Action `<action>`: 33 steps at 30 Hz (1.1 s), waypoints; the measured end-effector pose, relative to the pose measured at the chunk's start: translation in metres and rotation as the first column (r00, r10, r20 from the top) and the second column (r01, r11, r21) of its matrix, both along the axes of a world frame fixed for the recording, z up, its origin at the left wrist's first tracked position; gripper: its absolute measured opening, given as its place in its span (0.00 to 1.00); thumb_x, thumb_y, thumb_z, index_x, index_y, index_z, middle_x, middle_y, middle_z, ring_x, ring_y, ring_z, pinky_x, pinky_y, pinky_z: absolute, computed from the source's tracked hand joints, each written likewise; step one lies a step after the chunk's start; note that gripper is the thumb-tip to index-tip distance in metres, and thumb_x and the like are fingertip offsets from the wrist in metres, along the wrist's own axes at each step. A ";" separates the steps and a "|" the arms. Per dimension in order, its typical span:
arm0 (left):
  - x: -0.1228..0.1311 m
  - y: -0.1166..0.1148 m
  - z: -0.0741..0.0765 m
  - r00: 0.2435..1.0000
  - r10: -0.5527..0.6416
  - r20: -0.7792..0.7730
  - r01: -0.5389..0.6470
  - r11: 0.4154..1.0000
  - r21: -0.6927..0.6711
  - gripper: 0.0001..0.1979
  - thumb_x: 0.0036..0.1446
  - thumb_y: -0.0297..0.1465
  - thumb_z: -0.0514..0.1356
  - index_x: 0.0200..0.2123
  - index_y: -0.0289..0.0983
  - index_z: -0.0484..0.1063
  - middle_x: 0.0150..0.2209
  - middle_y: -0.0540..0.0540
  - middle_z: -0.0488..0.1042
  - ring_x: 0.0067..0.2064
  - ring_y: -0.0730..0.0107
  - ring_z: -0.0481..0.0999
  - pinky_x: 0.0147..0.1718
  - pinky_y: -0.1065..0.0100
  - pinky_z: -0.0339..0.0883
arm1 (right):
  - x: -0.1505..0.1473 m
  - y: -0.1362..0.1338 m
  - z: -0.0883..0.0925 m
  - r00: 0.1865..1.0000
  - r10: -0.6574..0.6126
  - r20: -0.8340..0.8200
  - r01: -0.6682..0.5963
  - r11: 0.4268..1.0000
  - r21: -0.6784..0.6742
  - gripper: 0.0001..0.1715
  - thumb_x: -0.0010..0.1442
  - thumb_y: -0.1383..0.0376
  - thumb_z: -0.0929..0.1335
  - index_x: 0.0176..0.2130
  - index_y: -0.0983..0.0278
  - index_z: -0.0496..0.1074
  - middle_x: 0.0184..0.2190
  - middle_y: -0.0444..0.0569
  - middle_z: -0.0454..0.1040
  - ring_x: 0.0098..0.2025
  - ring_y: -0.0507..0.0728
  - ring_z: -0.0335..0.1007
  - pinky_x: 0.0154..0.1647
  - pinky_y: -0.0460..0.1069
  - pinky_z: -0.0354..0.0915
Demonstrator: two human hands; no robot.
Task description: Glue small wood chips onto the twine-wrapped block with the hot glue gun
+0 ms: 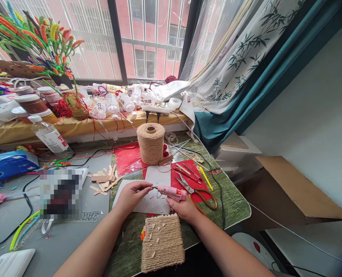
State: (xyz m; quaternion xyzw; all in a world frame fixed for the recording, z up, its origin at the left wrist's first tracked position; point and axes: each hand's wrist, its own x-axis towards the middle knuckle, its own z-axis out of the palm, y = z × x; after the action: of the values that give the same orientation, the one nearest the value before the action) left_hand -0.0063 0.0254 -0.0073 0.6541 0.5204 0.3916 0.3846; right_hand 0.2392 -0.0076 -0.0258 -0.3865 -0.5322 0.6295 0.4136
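A pink hot glue gun [172, 193] is gripped in my right hand [185, 209], its nozzle pointing left. My left hand [134, 194] is closed in a pinch right at the nozzle tip; whatever sits between the fingertips is too small to make out. Below both hands, a square piece wrapped in jute twine [162, 246] lies at the table's front edge, with small pale wood chips scattered over it and a bit of orange at its left side. White paper [159, 177] with a few scraps is spread under the hands.
Behind the hands stands a big spool of jute twine [150, 144]. Scissors [196, 188] and a yellow craft knife [206, 178] lie to the right, popsicle sticks [105, 179] to the left. A black cable [221, 192] runs along the right side. Bottles [49, 134] crowd the back left.
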 end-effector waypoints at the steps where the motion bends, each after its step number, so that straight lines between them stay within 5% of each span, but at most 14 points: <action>1: 0.000 0.000 0.000 1.000 0.000 0.001 0.000 1.000 0.002 0.10 0.59 0.40 0.68 0.40 0.43 0.85 0.41 0.46 0.86 0.44 0.60 0.84 0.46 0.63 0.77 | 0.000 0.000 0.001 1.000 0.001 0.000 -0.001 1.000 0.000 0.29 0.60 0.49 0.75 0.53 0.64 0.81 0.24 0.44 0.71 0.25 0.51 0.62 0.29 0.48 0.67; 12: 0.001 0.000 -0.001 1.000 0.017 0.006 -0.017 1.000 0.018 0.11 0.58 0.41 0.68 0.40 0.43 0.85 0.41 0.46 0.86 0.44 0.59 0.85 0.47 0.62 0.78 | 0.001 0.000 0.000 0.997 0.038 -0.064 -0.036 0.999 0.032 0.26 0.62 0.52 0.74 0.55 0.62 0.80 0.35 0.49 0.79 0.33 0.54 0.70 0.42 0.51 0.72; 18: 0.001 0.001 -0.001 1.000 0.004 0.006 -0.004 1.000 0.017 0.11 0.58 0.40 0.68 0.40 0.43 0.86 0.41 0.46 0.86 0.43 0.59 0.85 0.46 0.62 0.78 | 0.000 0.001 0.001 0.996 0.035 -0.080 -0.034 0.999 0.022 0.26 0.63 0.53 0.74 0.55 0.63 0.80 0.31 0.48 0.78 0.32 0.54 0.71 0.40 0.51 0.72; 28: 0.000 0.000 -0.002 1.000 0.001 0.010 -0.001 1.000 0.008 0.11 0.59 0.40 0.67 0.41 0.43 0.86 0.41 0.45 0.86 0.42 0.59 0.84 0.46 0.62 0.78 | 0.000 0.000 0.003 0.993 0.066 -0.094 -0.063 0.997 0.039 0.30 0.63 0.52 0.74 0.60 0.60 0.77 0.53 0.55 0.81 0.59 0.65 0.74 0.65 0.62 0.65; 33: 0.000 0.001 -0.001 1.000 0.001 0.017 -0.001 1.000 0.014 0.11 0.57 0.41 0.68 0.39 0.44 0.86 0.39 0.46 0.86 0.40 0.60 0.84 0.45 0.62 0.78 | 0.001 0.000 0.006 0.994 0.060 -0.093 -0.058 0.998 0.031 0.29 0.62 0.52 0.74 0.59 0.60 0.78 0.49 0.54 0.82 0.54 0.63 0.76 0.62 0.59 0.68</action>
State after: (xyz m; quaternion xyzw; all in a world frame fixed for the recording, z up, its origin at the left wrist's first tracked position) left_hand -0.0064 0.0268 -0.0088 0.6532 0.5148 0.4010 0.3841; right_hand 0.2398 -0.0078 -0.0199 -0.3346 -0.5323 0.6513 0.4248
